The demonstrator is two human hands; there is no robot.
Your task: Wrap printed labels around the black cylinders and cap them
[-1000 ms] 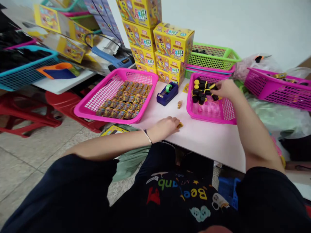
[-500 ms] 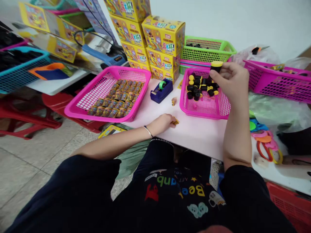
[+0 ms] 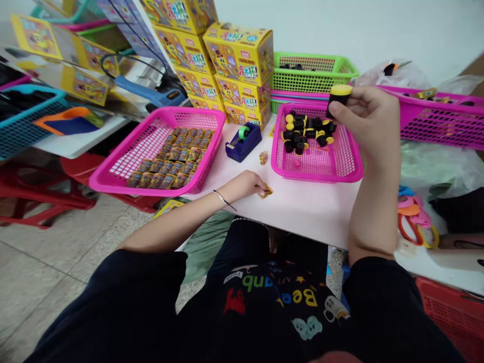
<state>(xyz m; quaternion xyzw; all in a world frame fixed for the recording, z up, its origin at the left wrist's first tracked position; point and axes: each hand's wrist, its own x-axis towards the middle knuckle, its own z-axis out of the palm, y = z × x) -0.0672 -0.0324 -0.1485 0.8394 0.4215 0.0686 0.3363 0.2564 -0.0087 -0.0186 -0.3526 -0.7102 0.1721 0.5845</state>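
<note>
My right hand (image 3: 368, 121) is raised above the right pink basket (image 3: 340, 171), fingers pinched on a small black cylinder with a yellow cap (image 3: 338, 96). Several more black-and-yellow cylinders (image 3: 304, 133) lie heaped in that basket. My left hand (image 3: 245, 184) rests on the white table (image 3: 313, 212), its fingertips closed on a small yellow wrapper piece (image 3: 266, 191). A second small yellow piece (image 3: 263, 158) lies on the table between the baskets.
A left pink basket (image 3: 117, 174) holds rows of wrapped cylinders (image 3: 174, 156). A blue tape dispenser (image 3: 243, 142), stacked yellow boxes (image 3: 238, 65), a green basket (image 3: 313, 75) and another pink basket (image 3: 442, 126) stand behind. Scissors (image 3: 416, 222) lie at right.
My right hand picked a black-and-yellow cylinder out of the right basket and lifted it above the rim. My left hand stayed on the yellow piece.
</note>
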